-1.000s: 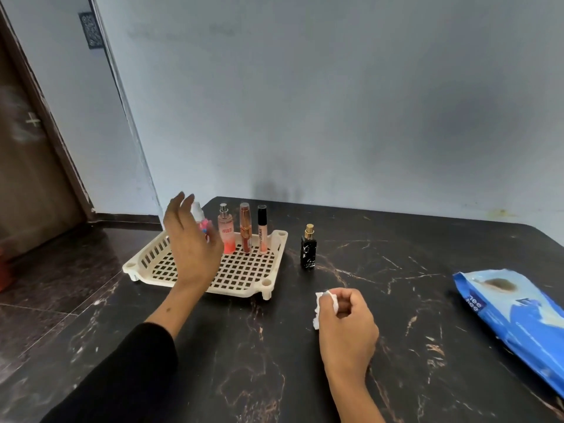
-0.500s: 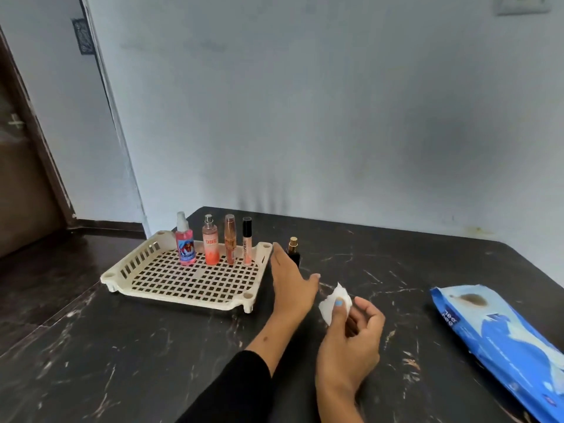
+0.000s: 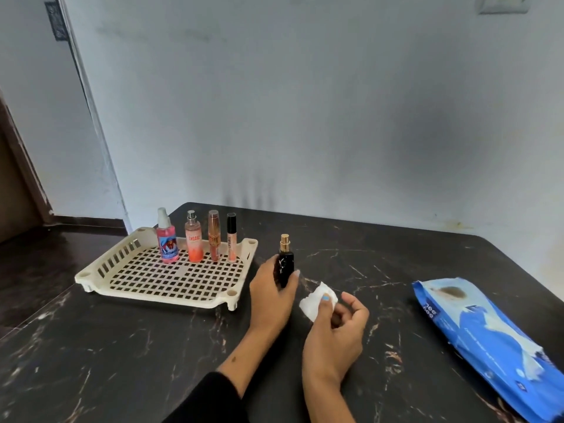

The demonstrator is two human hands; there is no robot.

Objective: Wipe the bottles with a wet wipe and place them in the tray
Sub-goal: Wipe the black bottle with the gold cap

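Note:
My left hand grips a small black bottle with a gold sprayer, upright, just right of the cream slotted tray. My right hand pinches a folded white wet wipe close beside that bottle, a little below it. Along the tray's far edge stand several bottles: a pink spray bottle, an orange-pink perfume bottle, a rose-gold tube and a slim tube with a black cap.
A blue pack of wet wipes lies on the right side of the dark marble table. The grey wall runs behind the table. A door frame and dark floor are at the left.
My left hand left the pink spray bottle standing in the tray, swung right and took hold of the black bottle. My right hand kept the wipe and moved up toward that bottle.

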